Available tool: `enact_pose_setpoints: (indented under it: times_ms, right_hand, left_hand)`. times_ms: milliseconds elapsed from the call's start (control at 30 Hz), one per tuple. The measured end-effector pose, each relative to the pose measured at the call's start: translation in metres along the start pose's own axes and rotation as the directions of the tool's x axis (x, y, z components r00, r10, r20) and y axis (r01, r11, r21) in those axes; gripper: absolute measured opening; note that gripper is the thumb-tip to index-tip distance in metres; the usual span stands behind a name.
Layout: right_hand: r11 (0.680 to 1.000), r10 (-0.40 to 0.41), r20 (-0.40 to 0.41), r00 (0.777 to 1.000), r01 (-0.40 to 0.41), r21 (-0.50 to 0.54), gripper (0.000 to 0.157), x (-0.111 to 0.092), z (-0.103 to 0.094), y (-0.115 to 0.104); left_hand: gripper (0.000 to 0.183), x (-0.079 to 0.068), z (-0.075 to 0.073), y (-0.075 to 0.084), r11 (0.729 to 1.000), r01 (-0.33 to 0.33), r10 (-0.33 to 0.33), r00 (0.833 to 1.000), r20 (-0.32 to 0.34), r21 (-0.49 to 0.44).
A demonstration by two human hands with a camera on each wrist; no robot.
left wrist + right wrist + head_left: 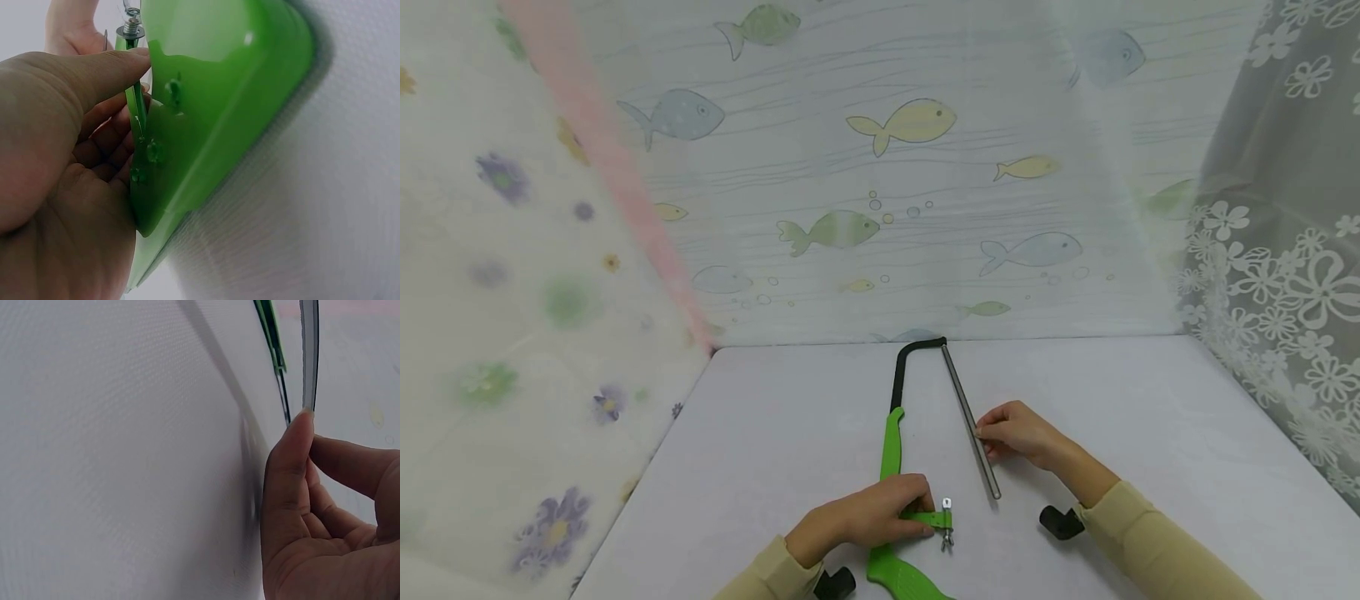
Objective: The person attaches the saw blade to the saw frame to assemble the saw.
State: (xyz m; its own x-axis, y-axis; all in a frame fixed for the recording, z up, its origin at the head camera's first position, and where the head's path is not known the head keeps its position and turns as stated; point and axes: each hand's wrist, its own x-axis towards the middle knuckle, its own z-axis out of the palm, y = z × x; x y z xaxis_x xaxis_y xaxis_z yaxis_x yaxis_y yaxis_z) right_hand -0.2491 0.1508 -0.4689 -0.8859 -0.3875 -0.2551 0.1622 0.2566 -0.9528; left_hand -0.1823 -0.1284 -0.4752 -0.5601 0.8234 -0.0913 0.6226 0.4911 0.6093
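A hacksaw with a green frame [891, 450] and a black curved front bar [898, 375] lies on the white table. My left hand [880, 510] grips its green frame beside the short arm with a wing nut [947, 540]; the left wrist view shows the thumb along the green plastic [225, 75]. The saw blade [960, 387] meets the tip of the black bar at its far end, while its near end stands apart from the wing-nut arm, off to the right. My right hand [1018, 435] pinches the blade between thumb and finger partway along, as the right wrist view [309, 356] also shows.
Black wrist-worn devices sit beside the right sleeve [1062, 522] and the left sleeve [837, 582]. A fish-print curtain [917, 275] hangs behind the table's far edge, with a flowered sheet [550, 375] at left and lace [1300, 308] at right.
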Motion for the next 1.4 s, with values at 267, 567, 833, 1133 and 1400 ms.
enact_pose_setpoints:
  times_ms: [267, 567, 833, 1133, 1400]
  right_hand:
    - [1.000, 0.009, -0.012, 1.000, -0.009, -0.012, 0.021, -0.002, 0.004, -0.001]
    - [1.000, 0.015, -0.020, 1.000, -0.015, -0.007, 0.021, -0.001, 0.008, -0.005]
    - [1.000, 0.015, -0.013, 1.000, -0.015, -0.009, 0.026, -0.001, 0.012, -0.006]
    - [0.999, 0.027, 0.000, 1.000, -0.027, 0.029, 0.025, 0.002, 0.016, -0.005]
    - [0.998, 0.042, 0.013, 0.999, -0.043, 0.056, 0.028, 0.004, 0.022, -0.006]
  left_hand:
    - [0.011, 0.000, -0.001, 0.002, 1.000, 0.003, -0.003, 1.000, -0.002, -0.008]
    - [0.010, 0.000, 0.000, 0.000, 1.000, -0.012, 0.012, 1.000, -0.003, -0.002]
    - [0.010, 0.001, 0.000, -0.001, 1.000, -0.022, 0.022, 1.000, -0.004, 0.002]
    - [0.010, 0.001, -0.001, 0.000, 1.000, -0.013, 0.013, 1.000, 0.000, -0.008]
    - [0.011, 0.001, -0.001, 0.001, 1.000, 0.014, -0.014, 1.000, 0.010, -0.006]
